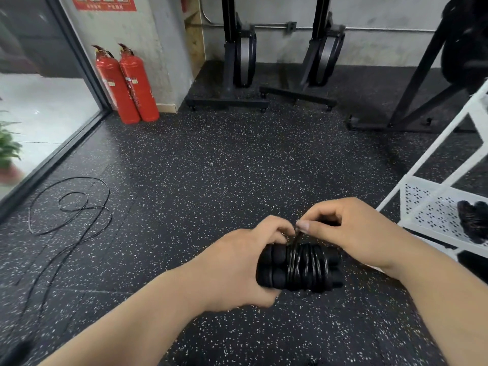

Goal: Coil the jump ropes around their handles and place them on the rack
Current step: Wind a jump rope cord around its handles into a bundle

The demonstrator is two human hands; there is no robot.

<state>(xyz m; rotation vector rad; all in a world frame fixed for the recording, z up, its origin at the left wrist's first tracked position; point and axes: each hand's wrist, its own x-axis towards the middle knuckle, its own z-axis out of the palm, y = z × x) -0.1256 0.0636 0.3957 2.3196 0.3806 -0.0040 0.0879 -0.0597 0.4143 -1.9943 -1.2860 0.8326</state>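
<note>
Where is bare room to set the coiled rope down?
The white rack shelf is bare left of the black bundle on it. The floor between the rack and the loose rope is open; the rope crowds the left.

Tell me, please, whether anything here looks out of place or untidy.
Yes: a thin black jump rope sprawls uncoiled in loose loops on the speckled rubber floor at left, not coiled on the white perforated metal rack.

Glossy black cord (306, 265) on matt foam handles (272, 268); speckled rubber floor (211, 167).
</note>
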